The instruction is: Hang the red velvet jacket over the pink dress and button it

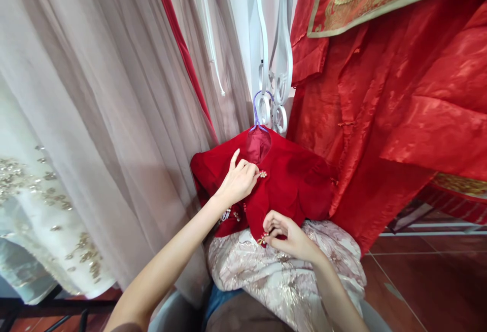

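Note:
A red velvet jacket [292, 170] with a darker red lining hangs in front of me on a purple hanger [255, 106]. My left hand [240, 182] is closed at the collar opening, its fingertips pinching the front edge beside a pearl-like button [263, 174]; one finger points up. Lower down, my right hand [287, 235] has its fingers curled in a pinch at the bottom corner of the front panel, by another ornamental button [262, 240]. More such buttons [236, 215] show along the other front edge. A pale brocade fabric with metallic thread [258, 266] lies below the jacket.
The hanger hooks onto a white scrollwork metal stand [280, 88]. Long greyish-pink curtains [125, 94] hang at left, beside a white beaded gown [49, 220]. Red satin garments [380, 104] with gold-trimmed embroidery crowd the right. Reddish floor tiles [418, 276] show at lower right.

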{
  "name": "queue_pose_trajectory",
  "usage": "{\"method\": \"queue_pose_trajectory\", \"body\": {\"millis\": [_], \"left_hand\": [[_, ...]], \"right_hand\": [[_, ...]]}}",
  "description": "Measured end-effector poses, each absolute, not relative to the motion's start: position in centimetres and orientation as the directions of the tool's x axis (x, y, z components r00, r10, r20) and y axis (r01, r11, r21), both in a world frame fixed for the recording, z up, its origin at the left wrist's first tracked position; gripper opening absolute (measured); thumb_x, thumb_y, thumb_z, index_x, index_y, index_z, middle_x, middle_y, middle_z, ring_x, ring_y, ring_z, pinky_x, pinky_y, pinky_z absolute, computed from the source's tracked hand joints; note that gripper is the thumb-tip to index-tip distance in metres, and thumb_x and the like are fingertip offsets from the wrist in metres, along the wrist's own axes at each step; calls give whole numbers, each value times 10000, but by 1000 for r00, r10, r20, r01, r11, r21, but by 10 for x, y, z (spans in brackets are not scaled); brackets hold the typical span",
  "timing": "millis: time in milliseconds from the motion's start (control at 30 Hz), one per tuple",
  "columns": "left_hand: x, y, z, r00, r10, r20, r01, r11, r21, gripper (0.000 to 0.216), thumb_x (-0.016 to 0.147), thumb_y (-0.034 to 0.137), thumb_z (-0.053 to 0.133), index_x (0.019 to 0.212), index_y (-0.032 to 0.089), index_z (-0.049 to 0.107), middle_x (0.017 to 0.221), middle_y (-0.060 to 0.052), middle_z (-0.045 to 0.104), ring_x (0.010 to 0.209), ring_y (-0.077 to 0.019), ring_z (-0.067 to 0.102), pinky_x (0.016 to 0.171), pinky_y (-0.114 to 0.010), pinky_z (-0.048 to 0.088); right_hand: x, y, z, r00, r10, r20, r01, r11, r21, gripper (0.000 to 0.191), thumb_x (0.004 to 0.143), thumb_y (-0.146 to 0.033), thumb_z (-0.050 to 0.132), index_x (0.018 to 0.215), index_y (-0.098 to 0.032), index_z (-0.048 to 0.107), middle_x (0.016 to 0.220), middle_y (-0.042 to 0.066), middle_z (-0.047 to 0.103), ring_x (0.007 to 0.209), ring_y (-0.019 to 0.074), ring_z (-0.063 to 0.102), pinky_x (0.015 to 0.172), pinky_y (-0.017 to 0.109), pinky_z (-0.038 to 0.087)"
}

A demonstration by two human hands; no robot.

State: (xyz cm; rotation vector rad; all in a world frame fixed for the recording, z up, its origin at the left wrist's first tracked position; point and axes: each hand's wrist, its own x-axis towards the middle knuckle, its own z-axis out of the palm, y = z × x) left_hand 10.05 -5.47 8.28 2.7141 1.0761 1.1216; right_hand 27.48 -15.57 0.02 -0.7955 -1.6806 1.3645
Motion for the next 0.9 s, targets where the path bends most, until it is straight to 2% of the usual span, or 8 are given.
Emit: {"method": "queue_pose_trajectory", "body": {"millis": [67, 167, 267, 333, 467, 567, 733, 900], "left_hand": [[97, -56, 84, 490, 598, 635, 606, -757, 245, 49, 820, 262, 563, 814, 234, 602, 698, -17, 601, 781, -204, 567, 1144, -541, 178], [94, -54, 81, 426, 575, 699, 678, -714, 175, 90, 806, 275, 584, 858, 219, 631, 717, -45, 610, 810, -225, 582, 1129, -537, 206], [99, -52, 71, 292, 549, 783, 785, -606, 132, 280, 793, 242, 578, 1063, 174, 613, 980, -130, 627, 1021, -287, 564, 1117, -564, 201], [107, -50, 63, 176, 521, 835, 838, -525, 151, 393, 806, 202, 529, 1195, 148, 545, 1185, -173, 554, 1180, -307, 487, 1126, -578, 165], [111, -49, 55, -78, 467, 881, 856, -422, 299, 445, 807, 111, 433, 1250, 137, 480, 1356, -190, 416, 1345, -312, 317, 1127, -625, 67], [96, -50, 53, -235, 424, 875, 841, -363, 402, 485, 755, 52, 446, 1236, 109, 462, 1380, -222, 350, 1376, -331, 253, 1118, -630, 103], [74, -57, 42, -320, 322, 891, 804, -405, 435, 555, 737, 36, 487, 1280, 117, 412, 1379, -221, 301, 1363, -283, 303, 1125, -485, 259], [76, -56, 41, -420, 247, 873, 771, -410, 487, 565, 767, 58, 507, 1316, 181, 451, 1463, -174, 296, 1401, -290, 250, 1150, -478, 205]], "right_hand": [[280, -151, 7, -427, 877, 220, -13, 238, -971, 159, 788, -256, 655, 878, -208, 534, 874, 11, 559, 820, 140, 573, 704, 261, 488], [275, -135, 27, -210, 927, 312, -91, 299, -950, 224, 805, -368, 652, 922, -215, 537, 960, 43, 606, 931, 163, 598, 838, 316, 511], [249, -112, 48, -64, 921, 383, -144, 371, -917, 379, 810, -490, 613, 1064, -223, 524, 1183, 91, 607, 1142, 201, 566, 1040, 399, 418], [226, -101, 56, -36, 916, 399, -127, 391, -911, 535, 825, -556, 555, 1243, -238, 455, 1378, 103, 488, 1283, 223, 464, 1093, 428, 361], [203, -98, 47, 43, 951, 305, 61, 302, -951, 835, 834, -602, 512, 1468, -163, 192, 1539, 177, 217, 1432, 306, 178, 1145, 514, 205], [216, -106, 32, 169, 915, 367, 264, 316, -911, 940, 811, -612, 539, 1494, -130, 108, 1560, 209, 91, 1446, 341, -25, 1139, 579, 97], [258, -103, 15, 271, 835, 479, 477, 316, -821, 953, 809, -637, 492, 1471, -54, 130, 1534, 271, 112, 1436, 380, 23, 1127, 601, 100], [290, -81, 16, 334, 745, 577, 625, 283, -728, 881, 834, -597, 455, 1430, -5, 190, 1494, 315, 181, 1415, 394, 124, 1101, 601, 178]]}}
